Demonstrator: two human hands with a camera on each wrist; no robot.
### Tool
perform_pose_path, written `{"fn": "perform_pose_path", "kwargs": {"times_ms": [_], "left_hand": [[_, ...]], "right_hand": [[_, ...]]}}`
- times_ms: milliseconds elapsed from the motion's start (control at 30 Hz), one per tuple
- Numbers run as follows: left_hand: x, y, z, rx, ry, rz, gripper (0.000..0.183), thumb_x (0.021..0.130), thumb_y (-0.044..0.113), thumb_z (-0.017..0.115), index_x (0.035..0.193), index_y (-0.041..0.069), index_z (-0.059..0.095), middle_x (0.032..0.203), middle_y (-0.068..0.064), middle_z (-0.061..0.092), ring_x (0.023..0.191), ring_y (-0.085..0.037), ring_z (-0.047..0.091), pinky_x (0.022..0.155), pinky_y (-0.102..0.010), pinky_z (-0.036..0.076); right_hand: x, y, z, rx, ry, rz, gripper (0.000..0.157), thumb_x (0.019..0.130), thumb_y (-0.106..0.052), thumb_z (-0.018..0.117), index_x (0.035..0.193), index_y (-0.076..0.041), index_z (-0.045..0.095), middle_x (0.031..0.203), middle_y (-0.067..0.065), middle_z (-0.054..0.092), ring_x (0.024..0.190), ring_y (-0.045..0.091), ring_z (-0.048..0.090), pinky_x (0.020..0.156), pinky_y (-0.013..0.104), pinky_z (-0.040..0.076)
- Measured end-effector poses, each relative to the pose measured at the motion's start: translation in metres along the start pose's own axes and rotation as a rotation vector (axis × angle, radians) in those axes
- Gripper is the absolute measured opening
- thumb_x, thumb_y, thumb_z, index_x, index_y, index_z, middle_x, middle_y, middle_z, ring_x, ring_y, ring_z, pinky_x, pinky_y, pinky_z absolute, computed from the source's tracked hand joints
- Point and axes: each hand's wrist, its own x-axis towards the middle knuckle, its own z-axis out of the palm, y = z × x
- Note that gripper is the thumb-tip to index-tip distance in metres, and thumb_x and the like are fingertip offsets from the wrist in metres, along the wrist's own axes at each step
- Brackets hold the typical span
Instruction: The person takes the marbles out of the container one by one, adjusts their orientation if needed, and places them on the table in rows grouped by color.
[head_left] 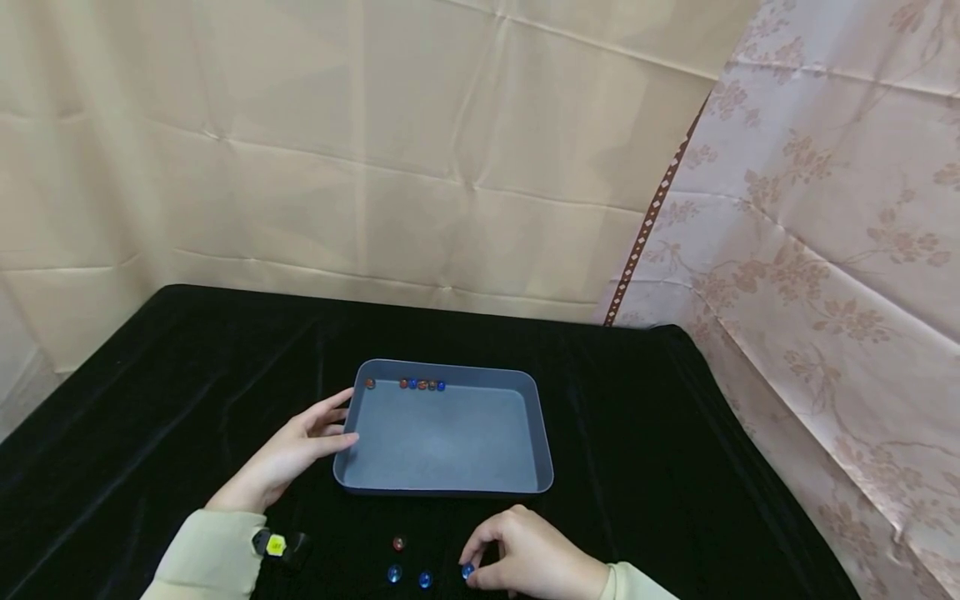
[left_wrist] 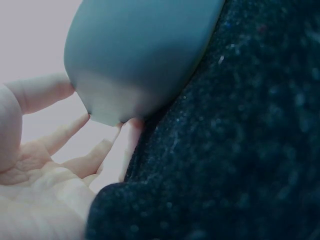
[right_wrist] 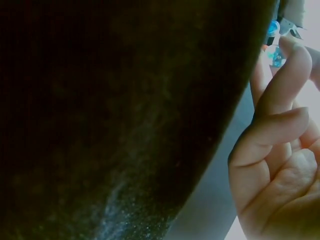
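Observation:
A blue-grey rectangular tray (head_left: 442, 442) lies on the black cloth. At its left side my left hand (head_left: 288, 450) holds the wall, thumb over the rim and fingers against the outside; the left wrist view shows the fingertips touching the tray wall (left_wrist: 130, 60). Near the front of the tray, my right hand (head_left: 536, 554) pinches a blue glass marble (head_left: 468, 572) between thumb and fingers. To its left on the cloth are two blue marbles (head_left: 425, 579) and a reddish marble (head_left: 399, 543). Inside the tray, several red-brown and blue marbles (head_left: 422, 385) sit along the far wall.
Black velvety cloth (head_left: 225, 375) covers the table. A cream curtain (head_left: 337, 167) hangs behind it, and a floral curtain (head_left: 825, 250) hangs at the right. A dark strap with a yellow-green display (head_left: 276, 545) is on the left wrist.

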Motion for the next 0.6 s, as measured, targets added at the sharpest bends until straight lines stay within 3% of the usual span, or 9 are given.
{"fn": "perform_pose_path", "kwargs": {"times_ms": [333,600], "left_hand": [[0.0,0.001,0.001,-0.003,0.004,-0.002,0.074,0.099,0.026,0.059,0.159,0.016,0.018,0.155,-0.028,0.029,0.134,-0.042,0.045,0.11,-0.063,0.037],[0.0,0.0,0.0,0.004,0.006,0.002,0.074,0.099,0.025,0.059,0.159,0.016,0.017,0.155,-0.029,0.029,0.134,-0.042,0.045,0.109,-0.064,0.037]], "right_hand": [[0.003,0.002,0.001,-0.045,-0.014,-0.037,0.011,0.089,-0.018,0.071,0.098,-0.012,0.075,0.085,-0.017,0.07,0.059,-0.008,0.055,0.055,0.015,0.05],[0.014,0.035,0.002,-0.136,-0.053,-0.123,0.013,0.091,-0.032,0.07,0.102,-0.024,0.074,0.09,-0.023,0.069,0.076,-0.009,0.06,0.063,0.016,0.051]]}}
